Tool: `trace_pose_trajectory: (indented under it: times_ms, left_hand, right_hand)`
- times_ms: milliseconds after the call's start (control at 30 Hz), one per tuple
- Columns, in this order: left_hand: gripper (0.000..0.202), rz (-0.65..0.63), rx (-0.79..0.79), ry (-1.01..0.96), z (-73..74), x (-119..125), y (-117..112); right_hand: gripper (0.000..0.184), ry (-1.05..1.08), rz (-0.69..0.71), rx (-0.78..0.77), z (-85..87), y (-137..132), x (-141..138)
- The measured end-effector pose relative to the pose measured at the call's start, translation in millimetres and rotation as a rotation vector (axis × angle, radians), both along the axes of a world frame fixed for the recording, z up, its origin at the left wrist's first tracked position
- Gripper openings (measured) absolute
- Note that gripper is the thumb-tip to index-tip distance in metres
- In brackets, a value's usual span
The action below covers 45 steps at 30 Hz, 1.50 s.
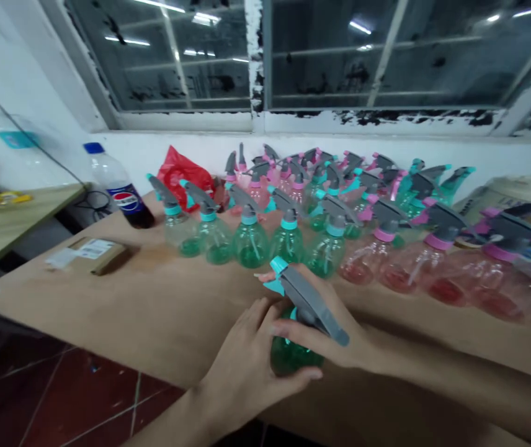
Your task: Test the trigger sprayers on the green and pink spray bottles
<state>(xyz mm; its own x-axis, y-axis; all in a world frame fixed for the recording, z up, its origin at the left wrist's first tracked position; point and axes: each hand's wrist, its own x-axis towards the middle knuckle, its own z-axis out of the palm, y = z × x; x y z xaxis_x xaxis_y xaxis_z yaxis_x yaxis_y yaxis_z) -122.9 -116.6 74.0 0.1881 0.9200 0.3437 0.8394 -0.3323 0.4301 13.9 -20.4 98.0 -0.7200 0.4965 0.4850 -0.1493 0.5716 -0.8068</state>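
A small green spray bottle (293, 357) with a grey and teal trigger head (309, 301) stands near the front of the brown table (154, 304). My left hand (247, 363) wraps round the bottle's body from the left and below. My right hand (335, 323) grips the trigger head and neck from the right, with its fingers curled round them. Both hands are closed on this one bottle.
Behind it stand rows of several green spray bottles (249, 239) and pink ones (428, 264). A Pepsi bottle (121, 189), a red plastic bag (182, 171) and a small cardboard box (98, 253) lie at the left. The windowed wall is behind.
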Motion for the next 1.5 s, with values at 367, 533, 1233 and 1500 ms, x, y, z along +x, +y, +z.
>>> trace_pose_trajectory:
  times_ms: [367,533,1233,1500]
  left_hand:
    - [0.059,0.272,0.054,-0.116,0.0,-92,-65]
    - [0.053,0.474,0.072,-0.067,2.2,-153,-79]
    - [0.047,0.783,-0.026,0.148,33.6,-300,2]
    - [0.047,0.775,0.004,0.091,28.8,-305,22]
  right_hand:
    - [0.104,-0.349,0.195,0.255,26.8,-11,-81]
    - [0.073,-0.364,0.061,0.298,51.2,-2,-103]
    - [0.038,-0.432,-0.487,0.863,82.6,65,-268]
    - [0.031,-0.448,-0.495,0.858,76.2,68,-277]
